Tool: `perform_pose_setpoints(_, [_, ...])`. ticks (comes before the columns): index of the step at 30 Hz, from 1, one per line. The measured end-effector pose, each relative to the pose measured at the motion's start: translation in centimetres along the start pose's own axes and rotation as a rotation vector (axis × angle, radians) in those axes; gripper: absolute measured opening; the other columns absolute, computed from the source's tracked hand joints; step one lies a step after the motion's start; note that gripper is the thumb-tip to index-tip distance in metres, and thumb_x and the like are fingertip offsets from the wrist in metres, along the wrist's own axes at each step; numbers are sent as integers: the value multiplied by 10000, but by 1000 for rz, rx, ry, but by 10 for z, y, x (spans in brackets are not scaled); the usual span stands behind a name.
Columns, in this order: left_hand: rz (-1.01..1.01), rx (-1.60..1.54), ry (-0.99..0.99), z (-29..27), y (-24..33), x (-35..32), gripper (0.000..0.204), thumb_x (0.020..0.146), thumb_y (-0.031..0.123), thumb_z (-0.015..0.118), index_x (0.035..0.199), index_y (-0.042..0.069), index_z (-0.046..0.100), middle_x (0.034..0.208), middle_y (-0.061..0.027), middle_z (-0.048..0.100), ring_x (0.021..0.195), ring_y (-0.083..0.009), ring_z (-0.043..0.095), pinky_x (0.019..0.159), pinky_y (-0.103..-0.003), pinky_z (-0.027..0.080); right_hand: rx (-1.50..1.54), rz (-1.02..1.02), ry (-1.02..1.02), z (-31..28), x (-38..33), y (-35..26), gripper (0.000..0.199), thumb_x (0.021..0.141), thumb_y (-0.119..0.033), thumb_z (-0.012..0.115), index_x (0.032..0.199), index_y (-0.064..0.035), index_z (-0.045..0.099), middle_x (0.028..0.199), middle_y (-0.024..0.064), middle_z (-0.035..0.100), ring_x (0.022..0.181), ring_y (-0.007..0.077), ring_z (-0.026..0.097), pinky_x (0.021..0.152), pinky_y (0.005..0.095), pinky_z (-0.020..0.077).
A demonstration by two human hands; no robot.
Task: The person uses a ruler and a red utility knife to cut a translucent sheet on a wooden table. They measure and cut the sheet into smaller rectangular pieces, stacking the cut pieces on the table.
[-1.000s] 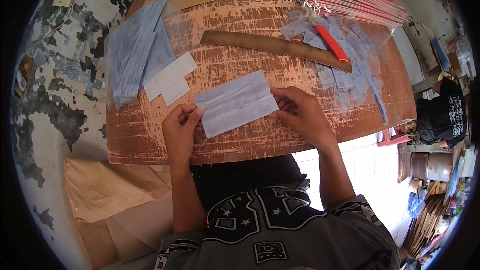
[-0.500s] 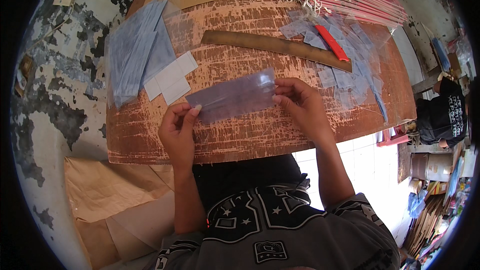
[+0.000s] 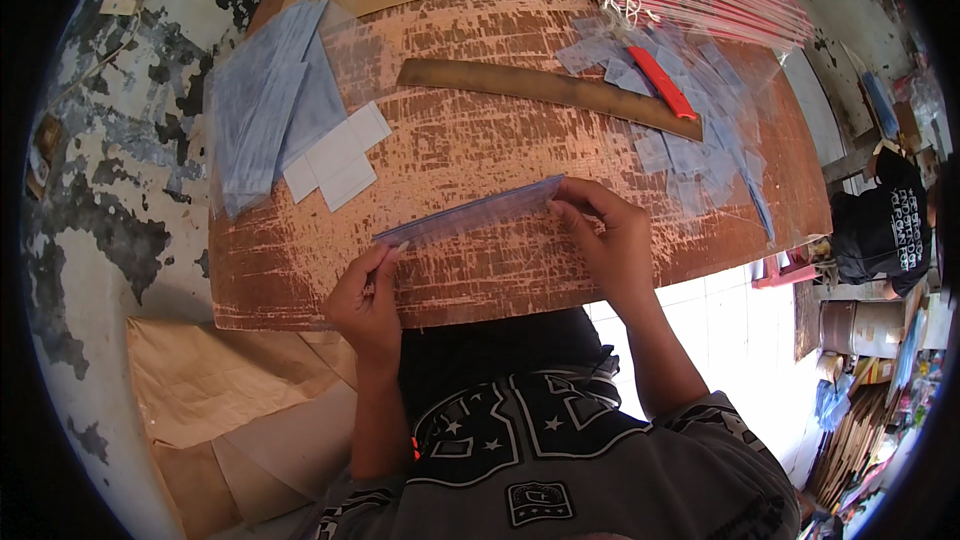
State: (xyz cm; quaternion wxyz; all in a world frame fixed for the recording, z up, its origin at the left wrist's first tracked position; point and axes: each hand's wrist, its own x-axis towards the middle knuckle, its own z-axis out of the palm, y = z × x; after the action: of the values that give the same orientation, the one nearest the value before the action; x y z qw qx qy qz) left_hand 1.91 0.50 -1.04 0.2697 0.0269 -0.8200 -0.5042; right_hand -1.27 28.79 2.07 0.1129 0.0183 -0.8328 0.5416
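Worn wooden table (image 3: 480,150): ruler (image 3: 545,95), plastic sleeves (image 3: 265,115) (perhaps bags).

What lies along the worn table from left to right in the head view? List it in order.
Stack of bluish plastic sheets → white cards → clear plastic sleeve held between left hand and right hand → red-handled cutter.

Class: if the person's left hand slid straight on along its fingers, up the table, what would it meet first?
Probably the white paper rectangles, beyond the thin clear plastic sleeve that the left hand already pinches; depth is uncertain.
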Motion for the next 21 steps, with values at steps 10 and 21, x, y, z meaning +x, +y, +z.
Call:
perform_pose_setpoints(10, [-17,29,66,9,5,-9,149,1009,-14,802,1138,-89,814,1013,-138,835,920,-141,759,857,-286,613,-74,-128,141,17,-15,3,300,1018,-56,771,1317,-31,778,1121,217,819,1022,339,824,851,391,635])
perform_pose_setpoints(21, [44,53,-40,-1,0,1,91,994,9,820,1043,-61,791,910,-72,774,811,-99,668,754,-250,539,-86,-174,142,10,-8,6,228,995,-17,775,1220,-22,811,1098,200,823,988,332,826,845,383,644])
